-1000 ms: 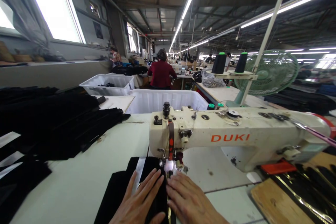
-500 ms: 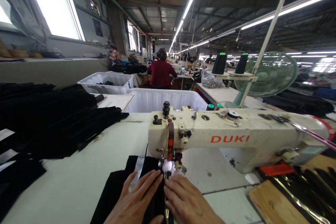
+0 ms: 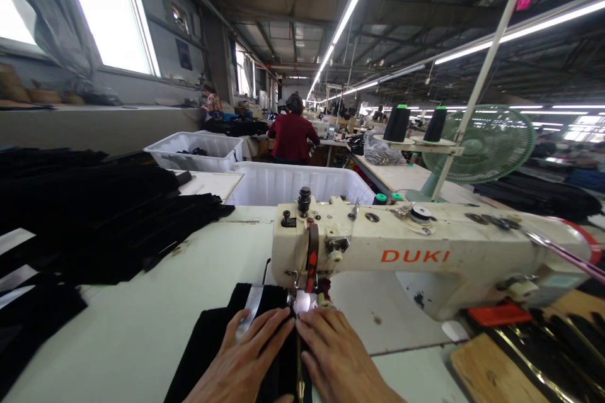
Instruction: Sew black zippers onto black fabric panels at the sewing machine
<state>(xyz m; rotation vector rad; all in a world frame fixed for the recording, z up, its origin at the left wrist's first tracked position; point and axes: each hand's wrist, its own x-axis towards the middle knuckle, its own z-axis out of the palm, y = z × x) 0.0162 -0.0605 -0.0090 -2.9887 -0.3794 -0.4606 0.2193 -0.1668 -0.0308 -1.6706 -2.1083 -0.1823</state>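
A piece of black fabric with a pale shiny strip lies under the needle end of the white sewing machine. My left hand rests flat on this fabric, fingers stretched toward the presser foot. Beside it my right hand lies flat, its fingertips at the fabric's right edge close to the needle. Between both hands runs a black strip with a gold line, which looks like a zipper. A small lamp lights the needle area, and the fingertips partly cover the seam.
Black fabric pieces are heaped at left. More gold-lined black strips lie at right by a wooden board. Behind the machine stand white plastic bins, thread cones and a green fan. A person in dark red sits further back.
The camera view has tilted slightly, so the machine appears a little lower. My right fingertips have closed over the upper part of the zipper, nearer my left fingers.
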